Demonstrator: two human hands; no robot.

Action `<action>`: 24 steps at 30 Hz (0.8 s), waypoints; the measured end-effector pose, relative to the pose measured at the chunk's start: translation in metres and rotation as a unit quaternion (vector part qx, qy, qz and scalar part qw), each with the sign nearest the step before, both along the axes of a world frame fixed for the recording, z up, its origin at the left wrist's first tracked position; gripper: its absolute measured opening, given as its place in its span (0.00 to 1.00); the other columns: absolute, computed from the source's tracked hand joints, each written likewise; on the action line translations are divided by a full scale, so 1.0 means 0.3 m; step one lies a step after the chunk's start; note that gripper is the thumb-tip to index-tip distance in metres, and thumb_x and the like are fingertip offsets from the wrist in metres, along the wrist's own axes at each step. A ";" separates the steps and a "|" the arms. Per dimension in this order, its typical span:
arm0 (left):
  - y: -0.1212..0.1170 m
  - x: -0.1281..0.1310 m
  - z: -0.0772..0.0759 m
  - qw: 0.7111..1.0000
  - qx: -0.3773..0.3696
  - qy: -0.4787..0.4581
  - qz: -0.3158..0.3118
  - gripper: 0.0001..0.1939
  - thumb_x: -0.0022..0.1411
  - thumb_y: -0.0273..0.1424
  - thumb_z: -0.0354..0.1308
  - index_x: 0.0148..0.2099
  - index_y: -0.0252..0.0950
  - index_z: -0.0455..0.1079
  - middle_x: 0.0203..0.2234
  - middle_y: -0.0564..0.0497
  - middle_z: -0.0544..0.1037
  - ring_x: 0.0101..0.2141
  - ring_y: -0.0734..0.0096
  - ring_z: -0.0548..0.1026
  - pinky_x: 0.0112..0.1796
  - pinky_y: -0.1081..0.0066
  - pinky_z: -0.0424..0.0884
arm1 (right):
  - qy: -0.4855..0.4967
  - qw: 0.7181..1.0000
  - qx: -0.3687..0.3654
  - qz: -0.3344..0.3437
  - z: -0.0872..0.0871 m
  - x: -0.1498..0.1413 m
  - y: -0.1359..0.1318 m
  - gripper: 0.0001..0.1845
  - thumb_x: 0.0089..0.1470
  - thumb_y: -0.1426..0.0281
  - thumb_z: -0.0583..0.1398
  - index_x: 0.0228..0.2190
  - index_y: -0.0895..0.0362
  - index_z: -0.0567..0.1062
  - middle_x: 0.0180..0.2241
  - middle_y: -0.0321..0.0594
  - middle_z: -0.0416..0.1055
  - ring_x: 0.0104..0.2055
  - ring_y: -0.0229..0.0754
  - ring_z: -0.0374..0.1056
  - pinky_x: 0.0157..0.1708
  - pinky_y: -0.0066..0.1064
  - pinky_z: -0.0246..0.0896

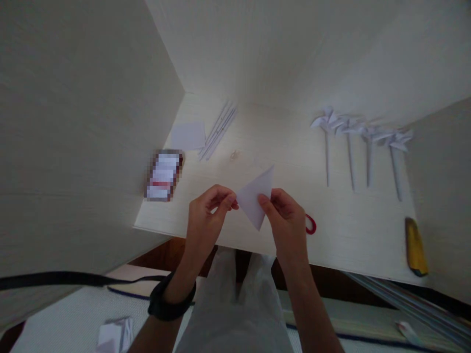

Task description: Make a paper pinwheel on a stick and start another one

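A white sheet of paper (253, 196), folded into a triangle, is held up over the front of the table. My right hand (285, 211) pinches its right side, thumb on the face towards me. At the left corner of the paper, the thumb and fingers of my left hand (217, 203) are pinched together; the fingertips hide how much of the corner they grip. Beside my right hand a red scissors handle (311, 224) shows, the rest being hidden under the hand.
Several paper pinwheels on sticks (348, 127) lie at the right. Rolled paper sticks (219, 130) and a flat paper square (188, 136) lie at back left, near a blurred phone (164, 176). A yellow-and-black tool (415, 247) sits by the right wall.
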State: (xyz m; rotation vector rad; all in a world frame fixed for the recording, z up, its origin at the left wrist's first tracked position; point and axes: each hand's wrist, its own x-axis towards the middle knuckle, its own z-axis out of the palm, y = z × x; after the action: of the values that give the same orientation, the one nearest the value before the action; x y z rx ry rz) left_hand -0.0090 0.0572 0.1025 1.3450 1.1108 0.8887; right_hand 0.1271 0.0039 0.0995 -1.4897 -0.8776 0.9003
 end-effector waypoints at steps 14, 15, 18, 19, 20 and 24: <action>0.092 0.017 -0.269 0.998 -0.035 0.039 0.033 0.08 0.61 0.32 0.59 0.32 0.32 0.69 0.24 0.56 0.73 0.28 0.74 0.73 0.34 0.69 0.71 | 0.024 0.995 -0.063 0.076 -0.249 0.062 0.126 0.14 0.59 0.64 0.60 0.30 0.64 0.71 0.28 0.35 0.68 0.30 0.32 0.65 0.31 0.25 0.64; 0.093 0.016 -0.271 0.998 -0.038 0.041 0.034 0.08 0.61 0.32 0.58 0.32 0.32 0.69 0.24 0.56 0.73 0.28 0.74 0.73 0.34 0.69 0.71 | 0.021 0.994 -0.063 0.085 -0.250 0.065 0.127 0.15 0.60 0.63 0.59 0.30 0.64 0.71 0.27 0.35 0.67 0.29 0.32 0.65 0.30 0.24 0.64; 0.098 0.016 -0.282 0.997 -0.049 0.043 0.033 0.09 0.62 0.33 0.58 0.32 0.32 0.68 0.23 0.56 0.72 0.27 0.75 0.73 0.33 0.69 0.72 | 0.004 0.993 -0.063 0.100 -0.257 0.067 0.127 0.19 0.61 0.60 0.57 0.27 0.64 0.70 0.25 0.34 0.64 0.27 0.30 0.62 0.27 0.23 0.61; 0.098 0.016 -0.287 0.997 -0.052 0.043 0.032 0.10 0.62 0.33 0.58 0.32 0.32 0.68 0.23 0.56 0.72 0.27 0.75 0.73 0.33 0.69 0.72 | -0.004 0.993 -0.065 0.098 -0.261 0.066 0.127 0.19 0.61 0.60 0.57 0.27 0.64 0.69 0.24 0.33 0.64 0.26 0.30 0.62 0.27 0.22 0.60; 0.099 0.015 -0.293 0.997 -0.054 0.042 0.030 0.10 0.62 0.33 0.58 0.32 0.31 0.68 0.23 0.56 0.72 0.27 0.75 0.73 0.33 0.69 0.72 | -0.012 0.993 -0.068 0.093 -0.266 0.065 0.126 0.19 0.61 0.60 0.57 0.27 0.64 0.69 0.24 0.33 0.63 0.26 0.30 0.61 0.26 0.22 0.59; 0.097 0.016 -0.307 0.997 -0.062 0.037 0.021 0.10 0.62 0.34 0.58 0.32 0.31 0.68 0.24 0.55 0.72 0.27 0.75 0.73 0.32 0.70 0.72 | -0.042 0.994 -0.087 0.054 -0.283 0.055 0.121 0.20 0.61 0.60 0.57 0.26 0.64 0.69 0.23 0.32 0.61 0.24 0.29 0.59 0.24 0.21 0.56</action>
State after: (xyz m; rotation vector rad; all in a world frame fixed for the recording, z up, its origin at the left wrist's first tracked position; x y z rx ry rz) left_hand -0.0043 0.0863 0.0103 1.2649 1.2361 0.7933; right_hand 0.1436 0.0402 0.0147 -1.6518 -0.9702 1.0205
